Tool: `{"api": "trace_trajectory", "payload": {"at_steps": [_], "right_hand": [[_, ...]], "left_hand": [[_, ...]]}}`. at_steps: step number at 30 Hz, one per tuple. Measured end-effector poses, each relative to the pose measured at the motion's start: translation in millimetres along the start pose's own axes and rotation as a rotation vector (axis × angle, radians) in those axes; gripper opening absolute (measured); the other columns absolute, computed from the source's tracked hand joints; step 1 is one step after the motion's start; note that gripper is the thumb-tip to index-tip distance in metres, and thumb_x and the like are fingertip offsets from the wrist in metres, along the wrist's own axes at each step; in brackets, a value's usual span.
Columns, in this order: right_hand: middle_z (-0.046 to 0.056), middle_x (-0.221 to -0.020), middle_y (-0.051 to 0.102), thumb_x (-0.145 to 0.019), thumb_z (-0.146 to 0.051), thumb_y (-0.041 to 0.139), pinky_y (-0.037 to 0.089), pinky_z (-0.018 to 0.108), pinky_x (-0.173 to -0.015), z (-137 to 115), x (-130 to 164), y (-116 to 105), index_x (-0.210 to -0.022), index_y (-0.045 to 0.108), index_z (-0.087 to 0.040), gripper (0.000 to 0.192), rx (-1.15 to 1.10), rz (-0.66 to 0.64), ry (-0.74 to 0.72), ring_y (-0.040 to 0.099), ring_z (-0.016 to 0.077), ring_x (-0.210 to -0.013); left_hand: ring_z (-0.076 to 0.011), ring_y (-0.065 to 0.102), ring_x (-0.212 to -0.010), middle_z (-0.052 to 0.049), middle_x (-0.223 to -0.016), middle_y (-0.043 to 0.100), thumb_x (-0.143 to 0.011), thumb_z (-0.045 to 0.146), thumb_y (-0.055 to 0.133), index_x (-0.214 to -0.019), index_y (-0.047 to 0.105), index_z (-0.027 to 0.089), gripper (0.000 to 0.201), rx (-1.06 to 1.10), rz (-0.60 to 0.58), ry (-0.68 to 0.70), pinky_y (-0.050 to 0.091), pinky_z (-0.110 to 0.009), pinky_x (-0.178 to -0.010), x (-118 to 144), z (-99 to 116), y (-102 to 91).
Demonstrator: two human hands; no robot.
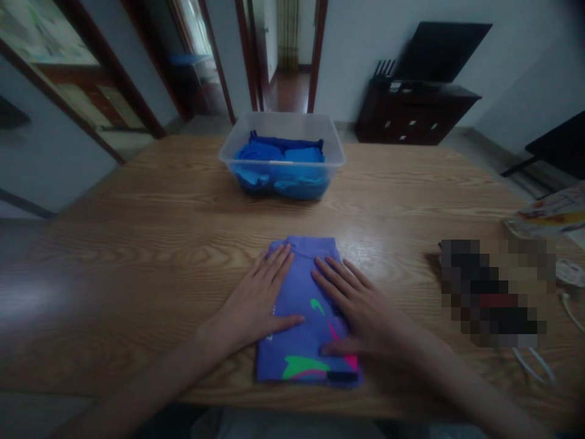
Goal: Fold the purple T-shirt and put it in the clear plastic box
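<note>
Folded purple cloth (305,308) was pressed flat on desk (137,244) by left hand (258,299) & right hand (359,311), both grips open, nothing grasped; clear bin (283,161) w/ blue cloths behind.

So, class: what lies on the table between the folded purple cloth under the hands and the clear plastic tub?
Nothing: the head view shows only bare wooden table between the folded purple cloth and the clear plastic tub.
</note>
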State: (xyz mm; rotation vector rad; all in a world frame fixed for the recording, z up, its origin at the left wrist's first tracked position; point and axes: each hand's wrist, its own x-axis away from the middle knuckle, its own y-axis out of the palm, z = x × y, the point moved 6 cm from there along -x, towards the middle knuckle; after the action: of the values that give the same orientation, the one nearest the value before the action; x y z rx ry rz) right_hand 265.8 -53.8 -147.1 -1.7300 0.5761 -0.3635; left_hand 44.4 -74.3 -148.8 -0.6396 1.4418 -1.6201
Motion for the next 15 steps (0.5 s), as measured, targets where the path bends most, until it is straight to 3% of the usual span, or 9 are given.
{"api": "trace_trajectory", "payload": {"at_steps": [3, 7, 11, 15], "right_hand": [[0.02, -0.184, 0.006, -0.077, -0.103, 0.058, 0.017, 0.061, -0.138, -5.3, -1.0, -9.0, -0.179, 0.005, -0.015, 0.145, 0.004, 0.024, -0.025, 0.011, 0.0408, -0.171], [0.023, -0.183, 0.011, -0.074, -0.102, 0.063, 0.019, 0.063, -0.137, -7.6, -9.4, -4.3, -0.179, 0.004, -0.012, 0.15, -0.039, -0.02, -0.06, 0.01, 0.0413, -0.171], [0.02, -0.184, 0.01, -0.074, -0.098, 0.07, 0.018, 0.064, -0.137, 3.5, -8.6, 6.5, -0.179, 0.003, -0.016, 0.149, -0.084, -0.064, -0.032, 0.011, 0.0401, -0.171], [0.019, -0.184, 0.007, -0.075, -0.098, 0.068, 0.017, 0.063, -0.138, 8.8, 0.0, 1.7, -0.179, 0.001, -0.018, 0.147, -0.09, -0.065, 0.001, 0.01, 0.04, -0.171]], "left_hand": [[-0.0402, 0.009, -0.172, -0.025, -0.184, 0.011, -0.077, 0.102, 0.059, -0.176, -0.011, 0.012, 0.151, -0.013, -0.035, 0.055, 0.012, -0.055, -0.139, 5.8, 4.7, -3.2], [-0.0436, 0.011, -0.171, -0.028, -0.183, 0.011, -0.063, 0.108, 0.061, -0.176, -0.012, 0.009, 0.166, 0.022, -0.119, 0.096, 0.011, -0.056, -0.138, 14.0, 7.8, 3.7], [-0.0429, 0.012, -0.171, -0.028, -0.183, 0.01, -0.06, 0.104, 0.07, -0.176, -0.014, 0.012, 0.17, 0.067, -0.162, 0.077, 0.012, -0.057, -0.138, 16.0, 1.5, 6.4], [-0.0418, 0.012, -0.171, -0.027, -0.183, 0.009, -0.064, 0.099, 0.075, -0.175, -0.016, 0.013, 0.168, 0.093, -0.159, 0.064, 0.016, -0.056, -0.138, 18.6, 0.7, -0.6]]}}
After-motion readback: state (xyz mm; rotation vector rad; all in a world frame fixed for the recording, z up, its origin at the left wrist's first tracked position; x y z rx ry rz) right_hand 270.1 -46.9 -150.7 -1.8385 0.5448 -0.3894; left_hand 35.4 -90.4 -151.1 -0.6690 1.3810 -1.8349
